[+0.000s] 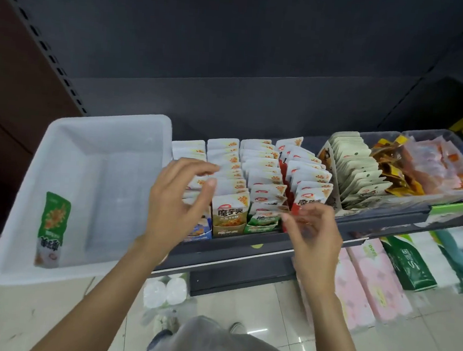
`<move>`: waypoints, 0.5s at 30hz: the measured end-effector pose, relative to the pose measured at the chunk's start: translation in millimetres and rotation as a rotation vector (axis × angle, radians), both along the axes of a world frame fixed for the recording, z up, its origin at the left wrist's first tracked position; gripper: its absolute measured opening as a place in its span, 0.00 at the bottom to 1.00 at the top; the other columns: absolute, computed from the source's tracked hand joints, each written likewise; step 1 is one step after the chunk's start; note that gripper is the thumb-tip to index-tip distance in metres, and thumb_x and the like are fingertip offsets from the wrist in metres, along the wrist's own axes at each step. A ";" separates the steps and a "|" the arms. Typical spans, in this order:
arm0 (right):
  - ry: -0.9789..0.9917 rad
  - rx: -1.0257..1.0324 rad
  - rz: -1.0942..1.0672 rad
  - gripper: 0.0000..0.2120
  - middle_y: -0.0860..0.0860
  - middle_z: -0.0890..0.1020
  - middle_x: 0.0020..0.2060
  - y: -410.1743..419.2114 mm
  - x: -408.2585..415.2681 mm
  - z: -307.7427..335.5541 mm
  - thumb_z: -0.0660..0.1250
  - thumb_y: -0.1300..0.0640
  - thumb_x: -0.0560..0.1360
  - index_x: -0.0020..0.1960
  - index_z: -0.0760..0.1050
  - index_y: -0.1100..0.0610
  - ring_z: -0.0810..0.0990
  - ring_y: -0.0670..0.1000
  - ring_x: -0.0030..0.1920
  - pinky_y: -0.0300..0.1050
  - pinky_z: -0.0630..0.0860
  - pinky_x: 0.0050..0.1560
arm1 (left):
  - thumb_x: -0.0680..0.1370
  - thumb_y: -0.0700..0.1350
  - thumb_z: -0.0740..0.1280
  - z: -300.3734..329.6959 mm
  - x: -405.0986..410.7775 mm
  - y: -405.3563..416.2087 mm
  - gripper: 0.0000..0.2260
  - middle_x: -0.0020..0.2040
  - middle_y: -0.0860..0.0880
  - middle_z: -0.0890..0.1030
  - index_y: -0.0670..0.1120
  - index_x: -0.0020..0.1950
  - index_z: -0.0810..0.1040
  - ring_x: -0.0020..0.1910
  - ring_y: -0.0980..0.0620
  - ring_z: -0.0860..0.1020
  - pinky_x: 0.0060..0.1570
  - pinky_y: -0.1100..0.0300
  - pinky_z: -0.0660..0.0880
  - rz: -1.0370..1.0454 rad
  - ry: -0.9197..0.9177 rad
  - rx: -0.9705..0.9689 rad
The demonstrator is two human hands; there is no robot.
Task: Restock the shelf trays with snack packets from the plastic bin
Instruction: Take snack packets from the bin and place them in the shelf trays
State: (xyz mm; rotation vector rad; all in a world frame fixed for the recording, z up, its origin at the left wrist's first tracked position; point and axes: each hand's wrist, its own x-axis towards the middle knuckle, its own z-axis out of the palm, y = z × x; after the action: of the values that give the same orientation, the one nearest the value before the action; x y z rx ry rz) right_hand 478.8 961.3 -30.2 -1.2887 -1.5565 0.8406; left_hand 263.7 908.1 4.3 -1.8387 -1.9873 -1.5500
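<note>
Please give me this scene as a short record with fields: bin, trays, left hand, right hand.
bin: white plastic bin on the shelf's left end, one green packet left inside
trays: rows of upright packets, nearly full
left hand: left hand over the leftmost rows, fingers relaxed, holding nothing
right hand: right hand at the red row's front; blurred, grip unclear

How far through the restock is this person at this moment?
Nearly done. The shelf trays stand packed with upright packets, and the plastic bin holds only one green packet. The left hand and right hand are over the front rows; neither clearly holds anything. That last packet remains.
</note>
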 end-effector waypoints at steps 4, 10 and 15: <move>0.051 0.115 0.135 0.07 0.41 0.79 0.43 -29.4 -33.0 27.2 0.69 0.55 0.75 0.49 0.72 0.48 0.79 0.44 0.46 0.35 0.74 0.46 | 0.79 0.45 0.60 -13.1 -57.5 -64.7 0.09 0.44 0.57 0.76 0.42 0.49 0.78 0.45 0.64 0.73 0.46 0.65 0.69 0.302 -0.049 0.065; -0.142 0.220 0.725 0.06 0.45 0.79 0.45 -54.5 -171.6 31.4 0.64 0.56 0.76 0.51 0.76 0.56 0.76 0.42 0.43 0.33 0.72 0.44 | 0.70 0.35 0.72 -58.3 -166.2 -138.3 0.13 0.48 0.41 0.78 0.40 0.53 0.78 0.46 0.38 0.76 0.47 0.49 0.72 0.606 0.055 -0.474; -0.602 0.135 1.159 0.21 0.51 0.70 0.67 -65.4 -302.9 -14.3 0.62 0.63 0.77 0.70 0.67 0.55 0.69 0.50 0.65 0.46 0.68 0.64 | 0.71 0.39 0.72 -54.9 -203.4 -148.5 0.14 0.47 0.38 0.81 0.40 0.56 0.79 0.43 0.36 0.80 0.42 0.49 0.76 0.544 0.123 -0.690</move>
State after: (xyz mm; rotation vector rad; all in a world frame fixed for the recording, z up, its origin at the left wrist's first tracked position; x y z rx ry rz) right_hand 175.9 895.9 -44.5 -0.4329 -2.8640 1.0188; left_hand 60.2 759.6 -50.6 -1.2646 -2.8471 -0.6292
